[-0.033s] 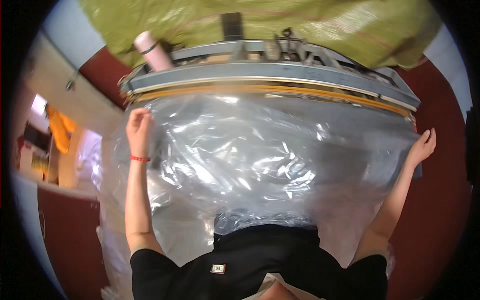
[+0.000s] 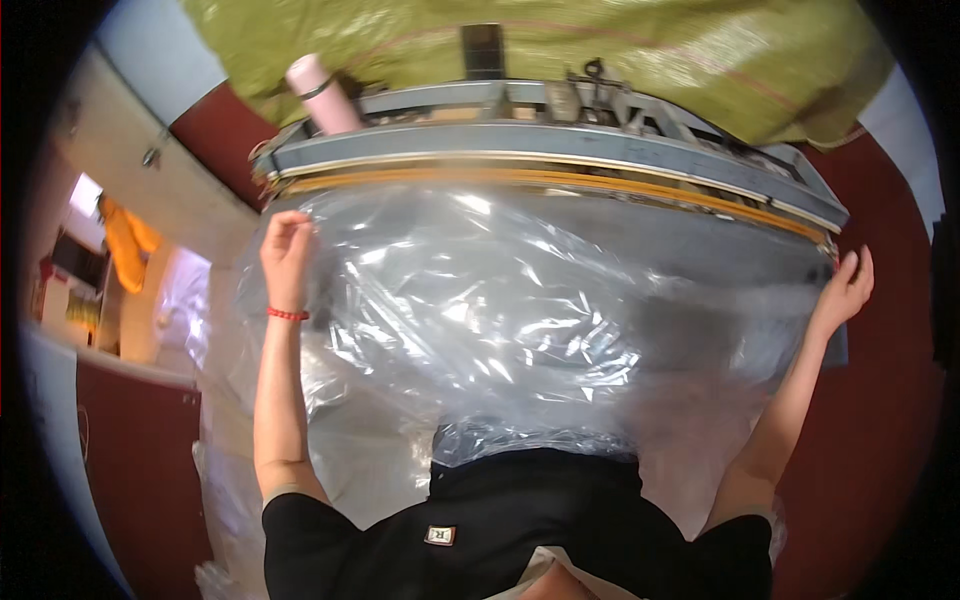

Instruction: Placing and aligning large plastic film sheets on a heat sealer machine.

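A wide sheet of clear plastic film [image 2: 480, 310] is spread between my hands, wrinkled and shiny, over a grey surface. At its far left corner, my left hand [image 2: 287, 252], with a red bracelet on the wrist, is closed in a pinch on the film's edge. Far out on the other side, my right hand [image 2: 848, 288] has its fingers bent together at the right edge of the film; its exact grip is partly hidden. The film's near part hangs against my black shirt. Just beyond the film's far edge runs a long metal-framed machine [image 2: 560, 140] with an orange strip [image 2: 480, 174] along its front.
A pink bottle [image 2: 326, 95] with a dark band leans on the machine's left end. Olive-green sheeting [image 2: 640, 40] covers what lies behind. At left, beyond a pale partition [image 2: 150, 150], an orange item [image 2: 128, 245] hangs. More clear film trails down my left side.
The whole view has shifted slightly, with the machine and bottle sitting a little farther right. My left hand is slightly higher in the picture. Both hands stay at the film's edges.
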Demonstrator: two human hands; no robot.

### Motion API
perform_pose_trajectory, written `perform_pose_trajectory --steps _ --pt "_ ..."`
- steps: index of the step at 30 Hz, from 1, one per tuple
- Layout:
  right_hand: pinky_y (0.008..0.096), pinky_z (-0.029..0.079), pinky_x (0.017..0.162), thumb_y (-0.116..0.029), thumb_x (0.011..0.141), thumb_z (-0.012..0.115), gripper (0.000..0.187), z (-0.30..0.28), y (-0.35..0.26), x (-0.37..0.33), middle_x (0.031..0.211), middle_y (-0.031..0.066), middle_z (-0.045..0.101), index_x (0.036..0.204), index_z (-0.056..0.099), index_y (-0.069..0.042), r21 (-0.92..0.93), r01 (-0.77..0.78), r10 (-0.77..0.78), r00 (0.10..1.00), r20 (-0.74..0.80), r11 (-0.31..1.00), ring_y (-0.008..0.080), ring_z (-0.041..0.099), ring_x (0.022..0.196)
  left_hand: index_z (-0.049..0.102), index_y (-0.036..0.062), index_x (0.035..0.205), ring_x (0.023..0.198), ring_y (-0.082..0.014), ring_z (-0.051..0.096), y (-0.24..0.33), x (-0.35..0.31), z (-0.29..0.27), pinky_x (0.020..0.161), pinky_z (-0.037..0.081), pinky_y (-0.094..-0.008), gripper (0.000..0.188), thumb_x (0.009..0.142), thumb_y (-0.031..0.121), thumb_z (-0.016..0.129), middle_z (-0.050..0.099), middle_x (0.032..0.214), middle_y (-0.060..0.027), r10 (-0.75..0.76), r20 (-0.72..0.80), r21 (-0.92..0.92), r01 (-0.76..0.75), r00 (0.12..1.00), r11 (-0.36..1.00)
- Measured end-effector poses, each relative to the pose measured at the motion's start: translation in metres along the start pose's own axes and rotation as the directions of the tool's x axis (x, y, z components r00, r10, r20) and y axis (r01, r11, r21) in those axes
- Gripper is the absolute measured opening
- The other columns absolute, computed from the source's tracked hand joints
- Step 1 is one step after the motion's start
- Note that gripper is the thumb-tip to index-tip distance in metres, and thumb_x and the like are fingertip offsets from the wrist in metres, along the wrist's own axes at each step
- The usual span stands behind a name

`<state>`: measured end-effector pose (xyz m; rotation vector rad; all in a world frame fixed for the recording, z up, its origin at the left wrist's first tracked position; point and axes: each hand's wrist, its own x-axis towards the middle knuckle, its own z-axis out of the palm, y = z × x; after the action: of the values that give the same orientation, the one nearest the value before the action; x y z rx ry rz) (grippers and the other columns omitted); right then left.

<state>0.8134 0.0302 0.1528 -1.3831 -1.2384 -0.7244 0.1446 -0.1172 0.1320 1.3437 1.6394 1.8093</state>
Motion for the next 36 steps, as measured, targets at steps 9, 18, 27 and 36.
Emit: perform_pose_trajectory --steps 9,18,27,36 --pt "0.0340 0.038 0.090 -0.025 0.066 0.072 0.054 0.019 -0.367 -0.127 0.109 0.0159 0.053 0.110 0.052 -0.001 0.810 -0.140 -0.684 0.466 0.561 0.569 0.0280 0.047 0.106 0.049 0.0062 0.091 0.056 -0.0039 0.043 0.036 -0.041 -0.037 0.052 0.037 -0.0178 0.009 0.083 0.006 0.053 0.049 0.070 0.0031 -0.010 -0.040 -0.122 0.005 0.999 0.992" --pt "0.0224 0.039 0.056 -0.026 0.082 0.056 0.023 0.058 -0.248 -0.145 0.068 -0.0017 0.056 0.081 0.061 -0.004 0.311 -0.793 -0.110 0.299 0.948 0.525 0.0066 0.047 0.060 0.046 0.0026 0.114 0.103 -0.0326 0.048 -0.043 -0.064 -0.120 0.086 0.037 -0.0381 0.041 0.077 0.018 0.057 0.052 0.114 -0.0122 -0.182 0.214 0.891 -0.115 0.960 0.440" --pt "0.0207 0.038 0.057 -0.015 0.079 0.061 0.017 0.009 -0.040 -0.113 0.062 -0.0017 0.053 0.077 0.060 0.001 0.256 -0.395 0.060 0.634 0.771 0.882 0.0048 0.044 0.061 0.052 0.0023 0.111 0.117 -0.0292 0.040 -0.020 -0.167 -0.034 0.093 0.034 -0.0371 0.030 0.082 0.008 0.047 0.046 0.122 -0.0155 0.091 0.206 0.711 -0.213 0.974 0.670" --pt "0.0192 0.037 0.058 -0.013 0.080 0.059 0.015 0.002 -0.014 -0.112 0.065 -0.0024 0.052 0.079 0.059 0.002 0.245 -0.408 0.110 0.676 0.729 0.879 0.0040 0.043 0.063 0.062 0.0001 0.075 0.066 -0.0142 0.056 0.010 -0.156 -0.013 0.063 0.043 -0.0270 0.058 0.088 0.046 0.029 0.061 0.068 -0.0063 -0.687 0.403 0.409 0.553 0.604 0.726"
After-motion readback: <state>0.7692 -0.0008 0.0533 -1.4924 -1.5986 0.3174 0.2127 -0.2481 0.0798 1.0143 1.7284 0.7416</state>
